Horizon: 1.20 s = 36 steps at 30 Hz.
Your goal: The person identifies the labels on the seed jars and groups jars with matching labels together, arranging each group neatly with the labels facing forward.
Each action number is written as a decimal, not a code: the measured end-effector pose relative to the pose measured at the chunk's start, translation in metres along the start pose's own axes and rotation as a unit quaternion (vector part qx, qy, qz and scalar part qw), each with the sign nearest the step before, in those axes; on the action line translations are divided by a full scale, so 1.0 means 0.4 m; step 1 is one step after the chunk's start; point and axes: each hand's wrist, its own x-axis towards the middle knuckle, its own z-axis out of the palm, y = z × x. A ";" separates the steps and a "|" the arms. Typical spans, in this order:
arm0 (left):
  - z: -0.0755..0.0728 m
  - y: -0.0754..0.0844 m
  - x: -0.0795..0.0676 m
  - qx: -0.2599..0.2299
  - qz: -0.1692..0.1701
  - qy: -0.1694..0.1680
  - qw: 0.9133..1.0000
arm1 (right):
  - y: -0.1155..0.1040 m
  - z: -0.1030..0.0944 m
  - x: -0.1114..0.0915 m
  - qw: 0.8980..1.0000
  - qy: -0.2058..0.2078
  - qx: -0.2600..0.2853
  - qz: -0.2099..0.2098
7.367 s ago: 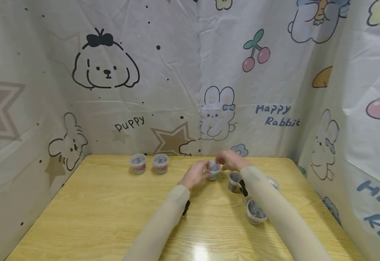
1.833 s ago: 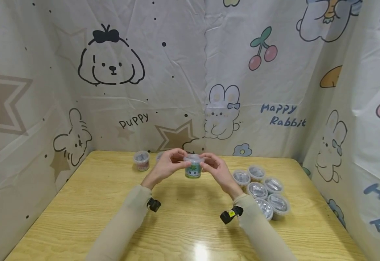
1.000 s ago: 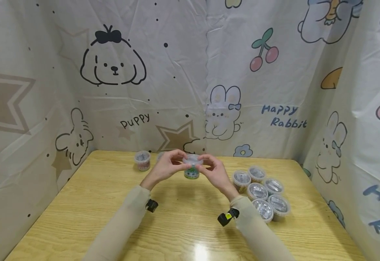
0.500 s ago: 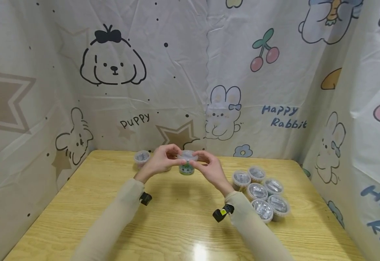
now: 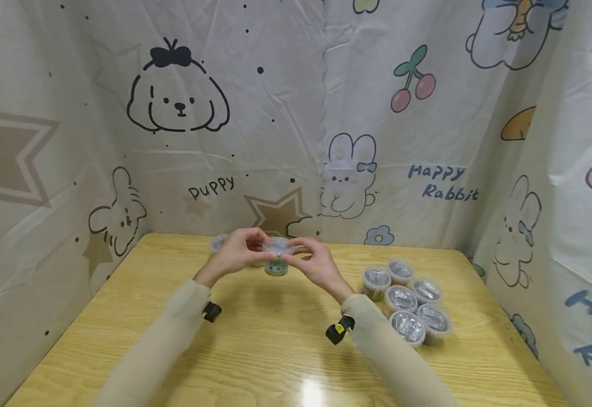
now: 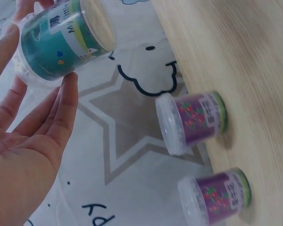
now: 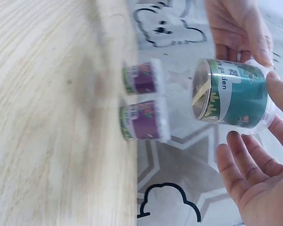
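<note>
A small clear plastic tub with a lid and a teal label (image 5: 277,267) is up off the table near its back edge, between both hands. My left hand (image 5: 237,250) pinches its lidded rim from the left with thumb and fingers. From the other side my right hand (image 5: 316,263) pinches the same rim. The right wrist view shows letters and leaves on the tub's label (image 7: 236,96). Two tubs with purple labels stand on the table just beyond; in the left wrist view one purple tub (image 6: 195,117) is above the other (image 6: 221,200). The left hand partly hides them in the head view.
Several more lidded tubs (image 5: 401,298) stand close together on the right side of the wooden table (image 5: 255,350). A printed cloth (image 5: 275,113) hangs behind the table and along both sides. Black cameras (image 5: 340,329) are strapped at the wrists.
Since about a second ago, both hands have carried the teal tub left, toward the purple tubs. Compared with the oldest frame, it has left the table and the tubs at right stand grouped together.
</note>
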 end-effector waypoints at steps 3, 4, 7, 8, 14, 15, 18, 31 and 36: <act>-0.011 -0.013 -0.013 -0.002 -0.014 0.001 1.000 | 0.000 0.017 0.003 0.999 -0.015 -0.025 -0.015; -0.014 -0.018 -0.017 -0.003 -0.018 0.002 1.000 | 0.000 0.022 0.004 0.999 -0.019 -0.031 -0.020; -0.023 -0.043 -0.028 0.002 -0.024 0.005 1.000 | -0.001 0.036 0.008 0.998 -0.032 -0.042 -0.027; -0.025 -0.048 -0.033 0.005 -0.025 0.007 1.000 | -0.001 0.042 0.010 0.998 -0.036 -0.046 -0.031; -0.041 -0.077 -0.054 0.043 -0.010 0.019 0.999 | 0.009 0.076 0.028 0.994 -0.060 -0.063 -0.063; -0.043 -0.081 -0.057 0.048 -0.005 0.019 0.999 | 0.010 0.082 0.030 0.994 -0.062 -0.067 -0.067; -0.052 -0.091 -0.069 0.053 0.001 0.015 0.998 | 0.012 0.103 0.040 0.992 -0.067 -0.078 -0.071; -0.119 -0.157 -0.128 0.087 -0.056 0.020 0.994 | -0.006 0.216 0.080 0.980 -0.097 -0.159 -0.076; -0.138 -0.180 -0.140 0.113 -0.073 0.014 0.991 | 0.006 0.268 0.086 0.977 -0.090 -0.170 -0.088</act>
